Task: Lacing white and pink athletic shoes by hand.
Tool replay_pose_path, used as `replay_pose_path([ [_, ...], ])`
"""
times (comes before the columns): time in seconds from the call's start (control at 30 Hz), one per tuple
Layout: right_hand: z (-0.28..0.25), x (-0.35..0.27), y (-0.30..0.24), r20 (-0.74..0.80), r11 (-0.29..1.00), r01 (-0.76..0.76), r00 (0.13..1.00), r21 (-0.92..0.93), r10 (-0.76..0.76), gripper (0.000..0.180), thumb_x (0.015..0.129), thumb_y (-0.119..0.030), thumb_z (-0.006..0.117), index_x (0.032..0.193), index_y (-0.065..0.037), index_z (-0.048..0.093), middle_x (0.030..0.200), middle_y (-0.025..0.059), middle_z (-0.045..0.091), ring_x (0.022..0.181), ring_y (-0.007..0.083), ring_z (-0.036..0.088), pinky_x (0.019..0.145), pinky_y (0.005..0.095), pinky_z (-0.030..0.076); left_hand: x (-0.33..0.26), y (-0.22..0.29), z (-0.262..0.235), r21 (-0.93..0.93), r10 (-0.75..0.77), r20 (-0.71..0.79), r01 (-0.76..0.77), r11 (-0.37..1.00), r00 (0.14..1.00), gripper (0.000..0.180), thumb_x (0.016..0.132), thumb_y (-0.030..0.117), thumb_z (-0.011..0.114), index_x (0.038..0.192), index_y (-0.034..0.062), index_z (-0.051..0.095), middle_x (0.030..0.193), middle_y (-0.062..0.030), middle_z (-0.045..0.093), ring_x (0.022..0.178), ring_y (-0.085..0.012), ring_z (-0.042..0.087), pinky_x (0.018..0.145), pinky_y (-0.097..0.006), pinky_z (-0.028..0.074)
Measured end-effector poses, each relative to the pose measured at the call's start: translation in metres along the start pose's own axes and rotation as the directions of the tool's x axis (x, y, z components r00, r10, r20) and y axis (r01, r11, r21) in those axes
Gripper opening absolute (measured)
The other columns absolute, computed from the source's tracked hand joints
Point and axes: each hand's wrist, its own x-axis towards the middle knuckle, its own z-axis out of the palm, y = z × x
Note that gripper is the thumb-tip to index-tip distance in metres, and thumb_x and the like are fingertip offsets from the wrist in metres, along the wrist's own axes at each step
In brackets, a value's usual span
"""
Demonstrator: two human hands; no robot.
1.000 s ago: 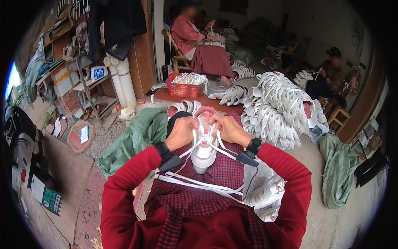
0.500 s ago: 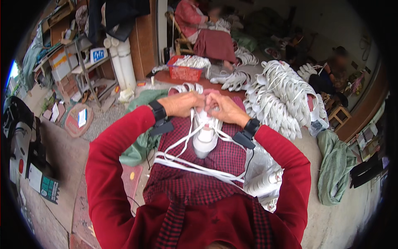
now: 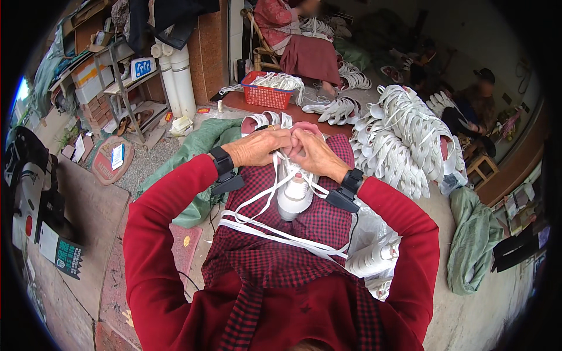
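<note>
A white sneaker (image 3: pixel 294 199) rests on my lap over the checked apron (image 3: pixel 252 175), toe toward me, its pink lining showing behind my fingers. My left hand (image 3: pixel 262 145) is closed, its fingers pinching at the white shoelace (image 3: pixel 270 190) by the upper eyelets. Against it, at the same spot, the fingers of my right hand (image 3: pixel 318 154) are also pinched on the lace; the exact grip is hidden. Loose lace loops hang to the left of the sneaker. More white laces (image 3: pixel 281 238) lie across my lap nearer my body.
Beyond my knees stand a red basket (image 3: pixel 267 96) of white laces and a large heap of white sneakers (image 3: pixel 404 140). More sneakers in clear plastic (image 3: pixel 374 257) lie by my right side. Green sacks (image 3: pixel 475 240) flank me. Two people sit farther back.
My view has shifted slightly, so the surroundings sit a little lower and to the right. Both hands stay together at the sneaker's upper eyelets, fingers moved closer together.
</note>
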Motion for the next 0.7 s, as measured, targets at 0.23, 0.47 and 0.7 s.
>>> replay_pose_path([
  [0.23, -0.108, -0.023, 0.006, 0.128, 0.946, -0.231, 0.956, -0.227, 0.265, 0.025, 0.076, 0.0, 0.064, 0.082, -0.005, 0.04, 0.071, 0.0101, 0.053, 0.066, 0.0181, 0.052, 0.06, 0.0327, 0.043, 0.007, 0.011, 0.0, 0.164, -0.021, -0.008, 0.022, 0.986, 1.0, 0.019, 0.068, 0.001, 0.055, 0.085, 0.0027, 0.062, 0.091, -0.0131, 0.058, 0.098, -0.0331, 0.054, 0.091, -0.043, 0.044],
  [0.47, -0.121, -0.028, 0.004, 0.372, 0.829, -0.528, 0.818, 0.183, 0.438, 0.032, 0.081, 0.0, 0.07, 0.084, -0.009, 0.039, 0.08, -0.0005, 0.06, 0.077, 0.0074, 0.057, 0.071, 0.0248, 0.048, 0.042, 0.027, 0.037, -0.044, -0.104, -0.105, 0.1, 0.994, 0.989, 0.018, 0.08, 0.017, 0.066, 0.088, 0.0005, 0.068, 0.101, -0.0151, 0.062, 0.114, -0.0307, 0.055, 0.102, -0.041, 0.041],
  [0.7, -0.099, -0.019, 0.007, 0.31, 0.875, -0.414, 0.891, 0.252, 0.332, 0.021, 0.085, -0.003, 0.069, 0.097, -0.005, 0.052, 0.094, 0.0027, 0.063, 0.089, 0.0101, 0.059, 0.078, 0.0285, 0.049, 0.024, 0.031, 0.039, -0.575, -0.403, -0.083, 0.286, 0.767, 0.912, 0.014, 0.095, 0.012, 0.06, 0.093, -0.0009, 0.064, 0.081, -0.0031, 0.065, 0.073, -0.0118, 0.062, 0.067, -0.03, 0.052],
])
